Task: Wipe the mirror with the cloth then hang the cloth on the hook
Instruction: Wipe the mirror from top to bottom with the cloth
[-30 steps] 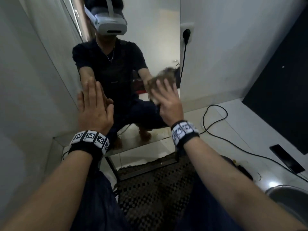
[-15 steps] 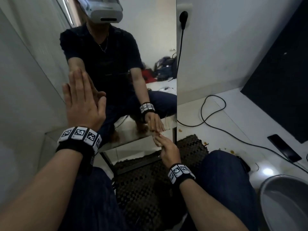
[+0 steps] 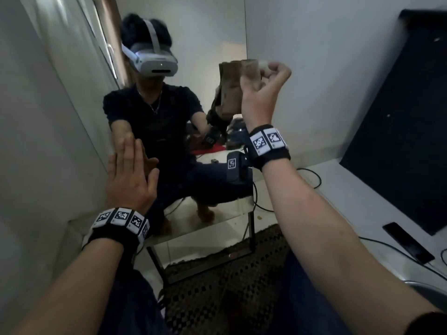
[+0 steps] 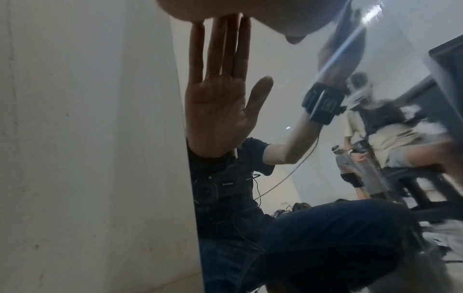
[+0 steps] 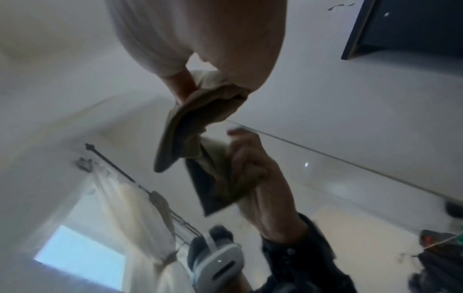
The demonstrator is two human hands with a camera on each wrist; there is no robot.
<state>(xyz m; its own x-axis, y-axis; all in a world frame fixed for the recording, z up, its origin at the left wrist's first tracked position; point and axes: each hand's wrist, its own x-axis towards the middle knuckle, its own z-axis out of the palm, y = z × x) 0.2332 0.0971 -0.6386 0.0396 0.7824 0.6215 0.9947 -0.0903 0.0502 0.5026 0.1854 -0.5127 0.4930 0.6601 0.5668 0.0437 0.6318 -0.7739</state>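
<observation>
Crouching before the mirror (image 3: 183, 180), a person is seen from above, with dark-trousered knees nearest the camera and a dark woven mat (image 3: 232, 286) lying on the floor between them; both forearms are raised forward, each wrist banded with black-and-white markers; the left hand (image 3: 131, 180) is held flat, fingers straight and close together with the thumb apart, and is laid against the glass near the mirror's left edge, its palm met by its own reflection in the left wrist view (image 4: 218, 111); the right hand (image 3: 262, 93) is lifted higher, at the mirror's upper right edge, and is curled into a fist around the cloth (image 3: 238, 85); the cloth, beige and crumpled, is bunched in that grip and lies against the glass, touching its own reflection, as is shown in the right wrist view (image 5: 200, 111), where the thumb and fingers of the right hand (image 5: 200, 39) are closed on the folds; whether the cloth is pressed flat cannot be told, since the picture is blurred; the mirror is stood on the floor, leaning on a pale wall, with its lower edge just beyond the mat; further right a black cable (image 3: 312, 177) is trailed over the white floor, a dark phone (image 3: 407, 241) is laid near a large black panel (image 3: 408, 122), and the rim of a metal basin (image 3: 425, 290) is glimpsed at the frame's edge.
</observation>
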